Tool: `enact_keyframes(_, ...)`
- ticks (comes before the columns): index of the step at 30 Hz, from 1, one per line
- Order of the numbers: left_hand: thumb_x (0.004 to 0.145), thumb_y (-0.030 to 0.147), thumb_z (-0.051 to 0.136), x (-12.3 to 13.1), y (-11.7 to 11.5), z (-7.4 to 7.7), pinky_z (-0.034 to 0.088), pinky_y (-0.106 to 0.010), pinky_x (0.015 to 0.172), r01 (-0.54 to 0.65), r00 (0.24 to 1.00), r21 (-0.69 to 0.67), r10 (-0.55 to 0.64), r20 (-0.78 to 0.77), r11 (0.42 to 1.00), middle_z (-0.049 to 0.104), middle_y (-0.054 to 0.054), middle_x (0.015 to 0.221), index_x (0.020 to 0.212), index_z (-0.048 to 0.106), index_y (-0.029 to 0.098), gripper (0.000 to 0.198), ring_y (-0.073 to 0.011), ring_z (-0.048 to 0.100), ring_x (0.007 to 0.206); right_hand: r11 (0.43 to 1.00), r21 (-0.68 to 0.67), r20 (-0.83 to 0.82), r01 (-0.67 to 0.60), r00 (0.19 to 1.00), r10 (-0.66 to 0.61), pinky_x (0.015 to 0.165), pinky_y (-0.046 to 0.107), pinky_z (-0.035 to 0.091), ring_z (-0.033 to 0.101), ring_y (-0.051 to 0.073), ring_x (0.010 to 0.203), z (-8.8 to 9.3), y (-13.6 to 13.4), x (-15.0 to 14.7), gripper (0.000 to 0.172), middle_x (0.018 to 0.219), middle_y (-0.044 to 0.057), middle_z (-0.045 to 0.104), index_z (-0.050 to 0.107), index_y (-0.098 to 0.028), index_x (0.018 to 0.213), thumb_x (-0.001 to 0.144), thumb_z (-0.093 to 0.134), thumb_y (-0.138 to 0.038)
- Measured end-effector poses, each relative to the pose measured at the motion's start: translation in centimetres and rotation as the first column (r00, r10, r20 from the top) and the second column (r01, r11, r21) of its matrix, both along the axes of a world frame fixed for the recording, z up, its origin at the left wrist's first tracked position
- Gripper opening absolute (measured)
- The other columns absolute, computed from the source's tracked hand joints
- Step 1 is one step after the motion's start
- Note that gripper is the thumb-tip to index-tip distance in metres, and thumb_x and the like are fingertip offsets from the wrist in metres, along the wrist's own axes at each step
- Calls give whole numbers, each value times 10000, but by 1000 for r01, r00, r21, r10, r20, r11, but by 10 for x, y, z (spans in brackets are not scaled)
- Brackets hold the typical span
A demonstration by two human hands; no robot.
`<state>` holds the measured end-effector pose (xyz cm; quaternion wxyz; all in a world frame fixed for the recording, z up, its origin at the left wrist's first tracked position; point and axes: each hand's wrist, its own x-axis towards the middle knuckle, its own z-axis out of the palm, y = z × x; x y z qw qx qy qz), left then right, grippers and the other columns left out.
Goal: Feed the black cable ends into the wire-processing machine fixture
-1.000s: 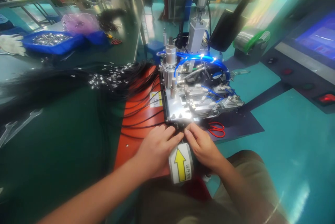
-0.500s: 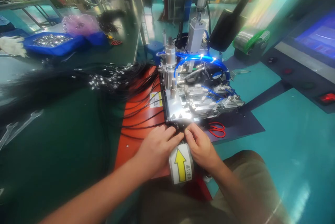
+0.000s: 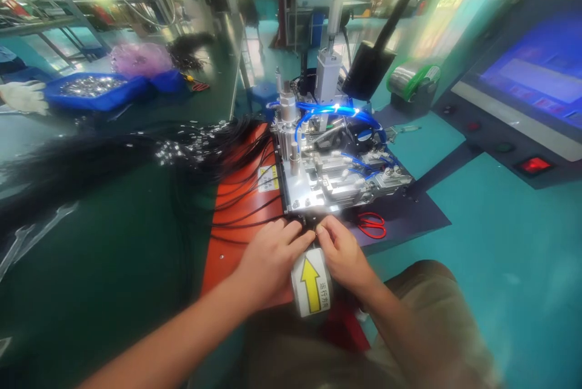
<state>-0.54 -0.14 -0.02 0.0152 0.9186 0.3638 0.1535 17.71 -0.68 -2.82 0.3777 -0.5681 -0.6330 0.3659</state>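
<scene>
My left hand (image 3: pixel 273 256) reaches to the front edge of a silver pneumatic machine (image 3: pixel 339 186), its fingers curled and drawn together. Close beside it, the thumb and index finger of my right hand (image 3: pixel 343 249) are pinched. The fingertips nearly meet, and whatever lies between them is too small to make out. Just below them is a round part with a white label and yellow arrow (image 3: pixel 311 283). Thin black cables (image 3: pixel 248 223) cross the orange plate (image 3: pixel 234 195) toward my left hand and the machine. Red-handled scissors (image 3: pixel 373 225) lie right of my right hand.
A thick bundle of black cables (image 3: pixel 100 149) lies on the dark green table at left. Beyond it sit a blue tray (image 3: pixel 100 98) of small metal parts and a white glove (image 3: pixel 25 97). Wrenches (image 3: pixel 36 237) lie at left. A control panel (image 3: pixel 522 128) stands at right, near a wire spool (image 3: pixel 411 83).
The camera view has turned slightly right, so the machine appears farther left and more of the control panel shows. Both hands keep the same place and pose at the machine's front edge.
</scene>
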Motion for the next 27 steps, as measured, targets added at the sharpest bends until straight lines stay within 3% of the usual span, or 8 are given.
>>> enact_keyframes(8, 960, 138, 443, 0, -2, -2, 433, -364, 738, -46, 998, 39, 44, 36, 998, 603, -69, 956, 1167, 621, 181, 277, -211, 494, 818, 993, -115, 0, 0, 1000, 0, 616, 260, 416, 550, 162, 686, 6, 1, 9, 308, 708, -17, 577, 529, -209, 754, 978, 405, -380)
enact_keyframes(13, 954, 122, 447, 1, -4, -1, 422, -362, 748, -87, 995, 26, 86, 40, 996, 599, -61, 909, 1020, 633, 157, 200, -210, 503, 824, 997, 61, -2, -53, 999, 53, 835, 293, 475, 642, 192, 937, 11, 0, 14, 220, 990, 31, 703, 642, -212, 1010, 984, 446, -308)
enact_keyframes(16, 959, 121, 436, 2, -4, -1, 417, -355, 740, -96, 995, 31, 95, 44, 995, 599, -59, 897, 984, 632, 159, 201, -207, 502, 814, 989, 130, 21, -65, 998, 63, 895, 309, 482, 648, 204, 1016, 10, 0, 14, 208, 1086, 57, 709, 660, -209, 1055, 973, 480, -275)
enact_keyframes(27, 962, 136, 436, 1, -4, -4, 419, -356, 746, -99, 995, 25, 98, 35, 995, 602, -68, 924, 992, 633, 163, 202, -210, 501, 829, 982, 173, 91, -73, 994, 57, 825, 322, 491, 646, 210, 912, 13, -2, 17, 177, 970, 59, 704, 672, -214, 984, 967, 505, -271)
